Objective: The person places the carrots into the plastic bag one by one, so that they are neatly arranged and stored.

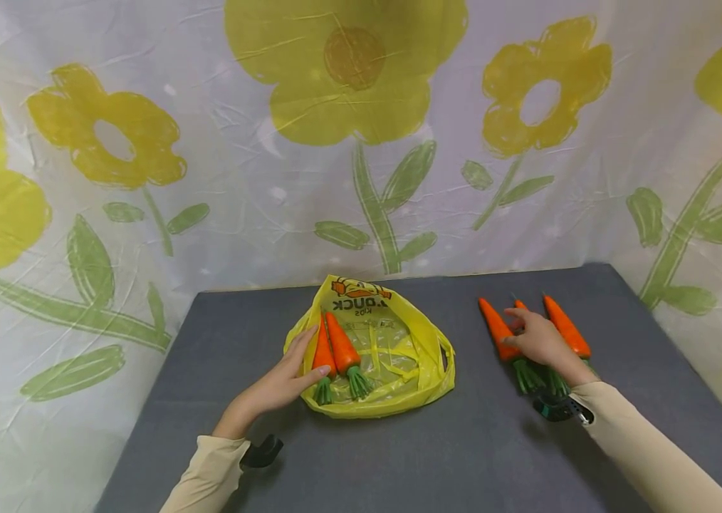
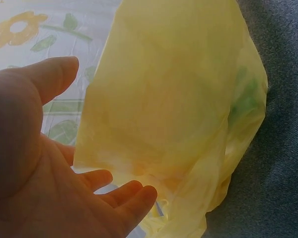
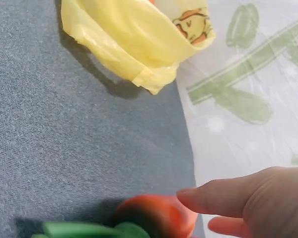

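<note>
A yellow plastic bag [image 1: 425,356] with a printed duck lies with its mouth open, two orange carrots [image 1: 340,342] with green tops inside. At its left rim is my left hand [image 1: 280,385], fingers extended, the thumb over the nearer carrot. The left wrist view shows the bag's wall [image 2: 159,89] beside spread, loosely bent fingers. On the right, three carrots [image 1: 564,326] lie side by side. Over the middle one reaches my right hand [image 1: 540,338], its thumb and finger apart and close above the left carrot [image 1: 494,324]. In the right wrist view, a fingertip overlaps a carrot [image 3: 159,210].
A dark grey cloth [image 1: 412,463] covers the table. Behind it hangs a pale sheet [image 1: 246,214] with yellow flowers. Dark bands with small devices [image 1: 261,452] sit at both wrists. Between the bag and the right-hand carrots lies a strip of grey cloth.
</note>
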Demonstrator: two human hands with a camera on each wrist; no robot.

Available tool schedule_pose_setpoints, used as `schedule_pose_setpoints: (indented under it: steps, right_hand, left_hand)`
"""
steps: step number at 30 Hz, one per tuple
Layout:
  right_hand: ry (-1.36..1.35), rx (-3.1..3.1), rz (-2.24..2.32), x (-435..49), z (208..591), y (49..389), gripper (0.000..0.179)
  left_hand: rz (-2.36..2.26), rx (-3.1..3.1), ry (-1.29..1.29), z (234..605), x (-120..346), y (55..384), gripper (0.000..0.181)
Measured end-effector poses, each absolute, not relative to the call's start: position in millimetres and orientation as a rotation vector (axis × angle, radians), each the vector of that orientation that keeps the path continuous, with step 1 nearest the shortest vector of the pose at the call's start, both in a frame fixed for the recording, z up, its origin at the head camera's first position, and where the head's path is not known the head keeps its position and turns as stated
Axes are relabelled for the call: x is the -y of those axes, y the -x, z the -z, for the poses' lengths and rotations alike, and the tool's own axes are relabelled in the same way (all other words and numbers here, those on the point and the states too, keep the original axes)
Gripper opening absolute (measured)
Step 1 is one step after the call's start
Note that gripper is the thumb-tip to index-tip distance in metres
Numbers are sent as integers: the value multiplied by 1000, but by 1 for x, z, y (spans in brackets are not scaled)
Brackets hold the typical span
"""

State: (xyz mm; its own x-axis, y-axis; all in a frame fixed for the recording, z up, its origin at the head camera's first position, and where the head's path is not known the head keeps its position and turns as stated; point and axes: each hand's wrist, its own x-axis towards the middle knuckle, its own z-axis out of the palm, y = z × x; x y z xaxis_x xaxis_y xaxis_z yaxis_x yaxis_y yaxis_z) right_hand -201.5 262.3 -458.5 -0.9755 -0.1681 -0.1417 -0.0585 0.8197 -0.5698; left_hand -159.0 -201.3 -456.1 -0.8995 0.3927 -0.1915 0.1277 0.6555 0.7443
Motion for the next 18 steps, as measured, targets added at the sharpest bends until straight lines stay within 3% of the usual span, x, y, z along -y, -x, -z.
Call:
schedule_pose_setpoints:
  steps: [18]
  right_hand:
    - [82, -2780, 865, -249, 472, 199, 66]
  left_hand:
    - [-1113, -2533, -437, 459, 201, 161, 87]
